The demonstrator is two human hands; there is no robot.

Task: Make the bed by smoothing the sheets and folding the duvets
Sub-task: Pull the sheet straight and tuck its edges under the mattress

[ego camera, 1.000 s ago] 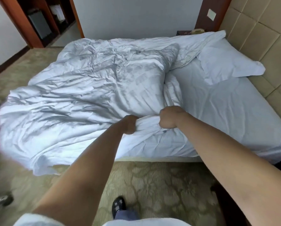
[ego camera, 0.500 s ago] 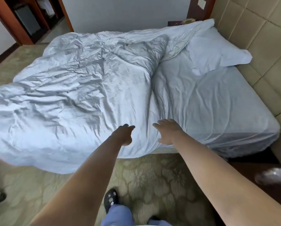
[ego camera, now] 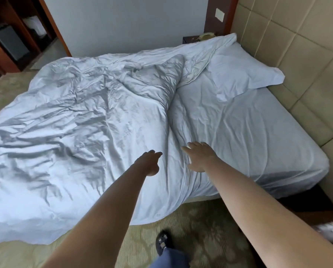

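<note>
Now | hands: left hand, right hand spread, holding nothing | duvet edge overhangs carpet

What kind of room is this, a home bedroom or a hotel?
Probably a hotel room: a padded wall panel serves as headboard, a telephone sits on the nightstand, and an open closet holds what looks like a small safe or fridge.

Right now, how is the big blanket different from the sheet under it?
The duvet is bunched and full of deep wrinkles; the sheet lies flat with only soft creases. The duvet covers the side of the bed away from the headboard and spills over the edge toward the carpet; the sheet stays tucked over the mattress by the pillow. Both are white.
</note>
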